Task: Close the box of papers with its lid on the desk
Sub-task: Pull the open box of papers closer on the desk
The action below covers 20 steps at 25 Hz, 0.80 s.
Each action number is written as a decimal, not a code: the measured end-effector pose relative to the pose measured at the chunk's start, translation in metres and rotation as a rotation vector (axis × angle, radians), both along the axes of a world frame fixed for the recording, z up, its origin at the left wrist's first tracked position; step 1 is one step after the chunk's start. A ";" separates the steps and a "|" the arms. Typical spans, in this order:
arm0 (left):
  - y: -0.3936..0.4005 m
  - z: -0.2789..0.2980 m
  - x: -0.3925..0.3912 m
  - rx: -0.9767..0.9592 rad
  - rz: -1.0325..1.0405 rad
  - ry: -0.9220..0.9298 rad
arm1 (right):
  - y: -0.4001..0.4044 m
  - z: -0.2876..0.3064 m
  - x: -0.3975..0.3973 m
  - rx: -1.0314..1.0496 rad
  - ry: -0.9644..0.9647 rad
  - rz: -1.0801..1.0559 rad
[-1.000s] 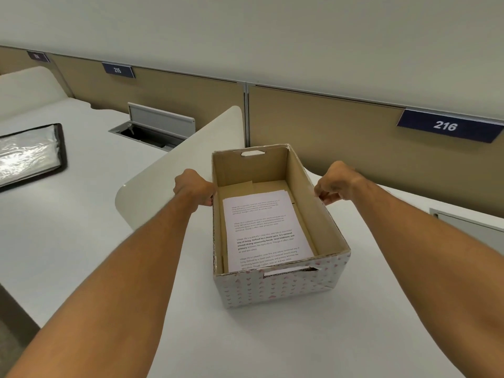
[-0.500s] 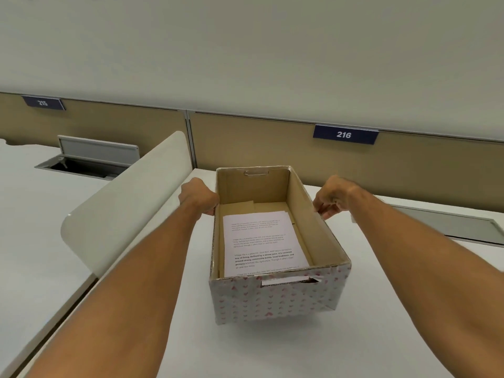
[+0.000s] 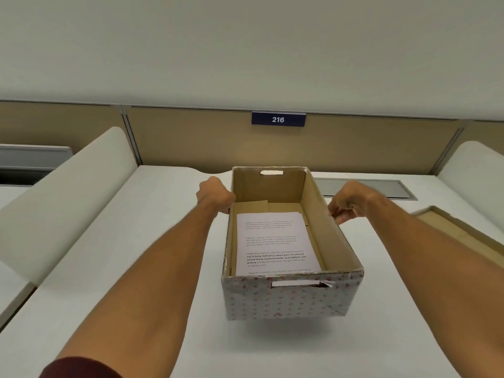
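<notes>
An open cardboard box (image 3: 283,298) with a pink heart pattern is held just above the white desk (image 3: 152,241), a shadow beneath it. Printed papers (image 3: 274,241) lie flat inside. My left hand (image 3: 215,195) grips the box's left wall near the far end. My right hand (image 3: 347,201) pinches the top edge of the right wall. The lid (image 3: 461,233) lies upside down on the desk at the right edge of view, its brown inside facing up, partly behind my right forearm.
White curved dividers stand at the left (image 3: 68,197) and at the far right (image 3: 474,165). A tan partition with a "216" sign (image 3: 278,120) runs along the back. A grey cable hatch (image 3: 362,188) sits in the desk behind the box.
Both hands kept their grip while the box was carried to the right, past the left divider onto the desk under sign 216. The lid has come into view at the right.
</notes>
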<state>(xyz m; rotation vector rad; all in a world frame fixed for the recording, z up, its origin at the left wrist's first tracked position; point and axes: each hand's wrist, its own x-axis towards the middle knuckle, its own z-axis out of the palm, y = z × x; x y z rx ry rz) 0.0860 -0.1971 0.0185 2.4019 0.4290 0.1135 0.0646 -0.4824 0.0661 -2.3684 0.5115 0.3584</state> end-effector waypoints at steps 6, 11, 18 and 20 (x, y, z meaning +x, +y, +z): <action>-0.047 -0.003 0.002 -0.023 -0.010 0.000 | -0.048 -0.019 -0.008 0.023 -0.065 -0.075; -0.058 -0.014 0.005 -0.045 0.044 0.059 | -0.063 -0.031 -0.005 0.049 -0.062 -0.102; -0.060 -0.021 0.011 -0.027 0.091 0.073 | -0.064 -0.042 0.002 0.072 -0.105 -0.116; -0.058 -0.023 0.014 -0.037 0.093 0.080 | -0.065 -0.042 0.003 0.090 -0.104 -0.119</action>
